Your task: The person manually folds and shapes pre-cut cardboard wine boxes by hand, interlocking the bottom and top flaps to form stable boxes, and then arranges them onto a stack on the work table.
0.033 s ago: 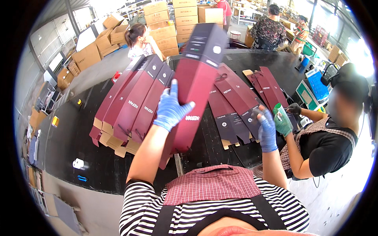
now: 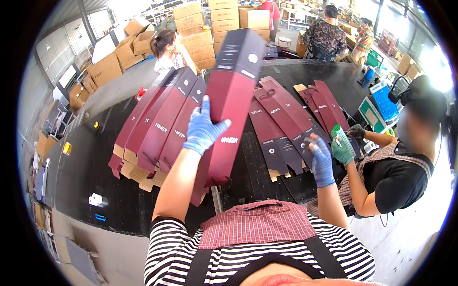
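My left hand, in a blue glove, is closed on the side of a tall carton, its thumb across the front. The carton is maroon with a dark grey upper end, and it leans with its top away from me. A maroon edge shows under its lower end; I cannot tell whether it is a separate carton. My right hand, gloved alike, is raised with loosely bent fingers apart and nothing visible in it. It is beside several flat maroon cartons with black cord handles. More shaped cartons lie left of my left hand.
The black table carries a white roll and a blue clip-like item at left. At right a co-worker's green-gloved hand is close to my right hand. Brown shipping boxes are stacked beyond the table.
The carton and my left hand have shifted a little to the left. My right hand has moved slightly, with its fingers still loosely bent.
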Tool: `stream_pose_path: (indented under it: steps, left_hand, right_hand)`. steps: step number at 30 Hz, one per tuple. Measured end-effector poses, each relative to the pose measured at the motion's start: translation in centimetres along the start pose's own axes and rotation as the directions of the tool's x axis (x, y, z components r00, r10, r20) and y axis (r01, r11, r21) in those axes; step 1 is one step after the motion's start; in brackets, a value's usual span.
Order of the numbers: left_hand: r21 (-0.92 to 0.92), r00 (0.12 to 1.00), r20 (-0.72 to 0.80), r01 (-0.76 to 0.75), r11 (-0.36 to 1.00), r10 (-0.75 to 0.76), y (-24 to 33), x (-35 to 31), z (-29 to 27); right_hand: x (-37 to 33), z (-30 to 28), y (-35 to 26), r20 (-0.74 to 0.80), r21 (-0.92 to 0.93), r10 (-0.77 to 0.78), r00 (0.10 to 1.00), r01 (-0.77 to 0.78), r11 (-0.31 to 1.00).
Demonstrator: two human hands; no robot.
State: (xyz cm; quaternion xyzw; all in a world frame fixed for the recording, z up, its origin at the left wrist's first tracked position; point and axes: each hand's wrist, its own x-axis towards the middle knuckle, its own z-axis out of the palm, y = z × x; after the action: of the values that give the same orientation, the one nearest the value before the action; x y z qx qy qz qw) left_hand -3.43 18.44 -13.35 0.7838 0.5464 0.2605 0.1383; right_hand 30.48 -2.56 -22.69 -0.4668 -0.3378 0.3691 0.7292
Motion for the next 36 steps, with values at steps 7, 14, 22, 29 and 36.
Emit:
stream_pose_path:
  steps: [7,14,22,29,36]
  left_hand:
    - [-0.579,0.995,0.017,0.088,0.811,-0.096,-4.8,8.1,-1.7]
    - [0.516,0.938,0.163,0.183,0.837,-0.306,-3.4,8.5,-0.1]
    - [0.706,0.899,0.404,-0.190,0.682,-0.168,-8.3,0.7,8.1]
    - [0.727,0.967,0.172,0.006,0.687,-0.191,-11.9,1.0,8.4]
    - [0.324,0.827,0.327,-0.552,0.768,0.457,-9.3,-9.5,17.8]
  right_hand:
    - [-3.7,-4.5,7.6,-0.136,-0.141,0.458,0.879,-0.474,0.869]
    - [-4.5,-5.5,10.1,-0.104,-0.207,0.527,0.844,-0.536,0.818]
    - [-4.5,-7.0,12.9,-0.077,-0.617,0.389,0.918,-0.351,0.705]
    - [-4.0,-7.5,14.3,-0.086,-0.852,0.172,0.981,-0.162,0.498]
    - [-9.6,-12.4,20.2,-0.105,-0.991,-0.030,0.994,-0.102,0.083]
